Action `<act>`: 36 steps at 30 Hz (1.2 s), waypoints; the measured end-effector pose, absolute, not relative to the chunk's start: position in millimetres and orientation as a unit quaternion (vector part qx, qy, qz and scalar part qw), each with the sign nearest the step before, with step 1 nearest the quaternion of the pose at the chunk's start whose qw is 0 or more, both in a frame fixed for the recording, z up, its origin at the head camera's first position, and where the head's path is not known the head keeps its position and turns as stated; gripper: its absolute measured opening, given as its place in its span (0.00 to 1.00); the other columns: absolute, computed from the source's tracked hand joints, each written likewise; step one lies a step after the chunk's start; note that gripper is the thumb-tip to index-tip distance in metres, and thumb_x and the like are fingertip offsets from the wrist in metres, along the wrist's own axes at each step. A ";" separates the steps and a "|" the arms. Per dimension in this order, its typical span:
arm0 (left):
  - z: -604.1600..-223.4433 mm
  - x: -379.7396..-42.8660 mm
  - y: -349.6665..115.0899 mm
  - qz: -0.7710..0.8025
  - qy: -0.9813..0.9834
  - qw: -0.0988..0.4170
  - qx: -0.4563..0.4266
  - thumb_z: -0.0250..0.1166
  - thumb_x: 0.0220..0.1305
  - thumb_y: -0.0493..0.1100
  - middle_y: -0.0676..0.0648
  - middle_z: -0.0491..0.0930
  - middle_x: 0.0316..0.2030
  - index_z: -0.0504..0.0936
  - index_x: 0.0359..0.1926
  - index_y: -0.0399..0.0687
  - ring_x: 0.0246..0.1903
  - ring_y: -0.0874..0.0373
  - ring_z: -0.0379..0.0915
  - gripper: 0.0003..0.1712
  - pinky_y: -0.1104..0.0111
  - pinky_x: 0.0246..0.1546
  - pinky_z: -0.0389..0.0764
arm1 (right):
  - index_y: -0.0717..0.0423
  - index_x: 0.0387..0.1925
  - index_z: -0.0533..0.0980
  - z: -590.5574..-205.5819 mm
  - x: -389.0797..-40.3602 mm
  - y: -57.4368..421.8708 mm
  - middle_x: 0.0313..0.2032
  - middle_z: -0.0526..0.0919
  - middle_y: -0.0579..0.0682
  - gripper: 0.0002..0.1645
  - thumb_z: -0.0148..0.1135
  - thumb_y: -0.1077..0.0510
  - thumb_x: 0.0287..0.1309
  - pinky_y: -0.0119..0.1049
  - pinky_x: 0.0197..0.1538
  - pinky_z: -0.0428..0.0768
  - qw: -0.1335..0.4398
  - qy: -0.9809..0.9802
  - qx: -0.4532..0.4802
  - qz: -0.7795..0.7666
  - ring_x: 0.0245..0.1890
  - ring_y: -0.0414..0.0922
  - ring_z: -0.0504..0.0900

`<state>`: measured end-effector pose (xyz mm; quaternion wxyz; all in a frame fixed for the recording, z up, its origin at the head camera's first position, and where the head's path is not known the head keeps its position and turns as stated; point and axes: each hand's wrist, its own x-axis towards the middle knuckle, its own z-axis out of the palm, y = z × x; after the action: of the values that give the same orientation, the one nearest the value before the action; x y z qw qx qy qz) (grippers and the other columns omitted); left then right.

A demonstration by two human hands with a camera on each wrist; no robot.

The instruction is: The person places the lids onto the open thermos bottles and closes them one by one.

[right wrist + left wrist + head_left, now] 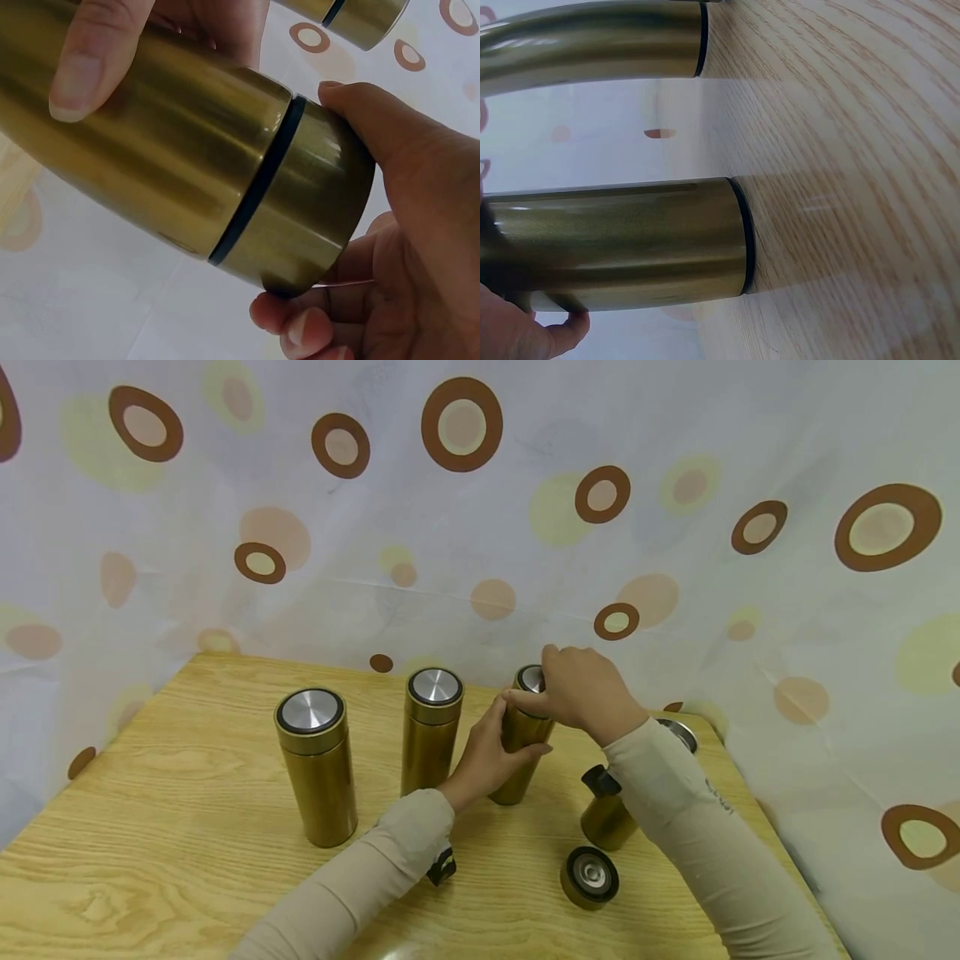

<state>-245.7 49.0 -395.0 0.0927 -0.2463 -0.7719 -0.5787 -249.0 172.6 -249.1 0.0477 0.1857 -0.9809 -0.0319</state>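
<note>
A gold thermos bottle stands on the table, with a dark ring between body and lid. My left hand grips its body, thumb on the near side. My right hand holds the lid at the top, thumb and fingers on opposite sides of its rim. In the right wrist view, the lid sits against the dark ring. The left wrist view has the bottle's lower body and black-edged base on the wood; only a bit of the left hand shows there.
Two capped gold thermoses, one at left and one in the middle, stand on the wooden table. An uncapped thermos is partly behind my right sleeve. A loose lid lies underside up before it. Patterned cloth hangs behind.
</note>
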 end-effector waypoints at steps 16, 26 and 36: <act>-394.9 -245.1 49.6 -0.578 -0.774 0.096 -0.242 0.72 0.57 0.47 0.50 0.66 0.64 0.57 0.69 0.53 0.61 0.55 0.67 0.45 0.62 0.61 0.70 | 0.62 0.29 0.69 -248.0 -245.9 170.9 0.20 0.73 0.53 0.40 0.58 0.26 0.53 0.38 0.21 0.72 0.048 -0.985 0.166 -0.027 0.18 0.49 0.74; -395.5 -245.4 49.2 -0.592 -0.765 0.078 -0.243 0.71 0.58 0.48 0.51 0.64 0.66 0.48 0.74 0.58 0.63 0.56 0.65 0.52 0.60 0.63 0.68 | 0.53 0.73 0.54 -232.9 -245.9 185.4 0.60 0.71 0.61 0.51 0.66 0.39 0.56 0.52 0.50 0.77 -0.082 -0.964 0.254 0.006 0.53 0.56 0.77; -394.8 -245.2 48.7 -0.590 -0.764 0.081 -0.248 0.71 0.58 0.47 0.48 0.69 0.60 0.51 0.72 0.54 0.57 0.56 0.70 0.48 0.61 0.58 0.73 | 0.50 0.73 0.56 -222.0 -245.4 194.4 0.68 0.61 0.59 0.51 0.67 0.73 0.50 0.52 0.54 0.76 -0.104 -0.925 0.365 -0.017 0.60 0.60 0.70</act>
<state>-245.2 48.7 -394.8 0.0811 -0.2478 -0.7640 -0.5902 -245.4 194.4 -222.0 -0.1040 0.3654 -0.9249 -0.0167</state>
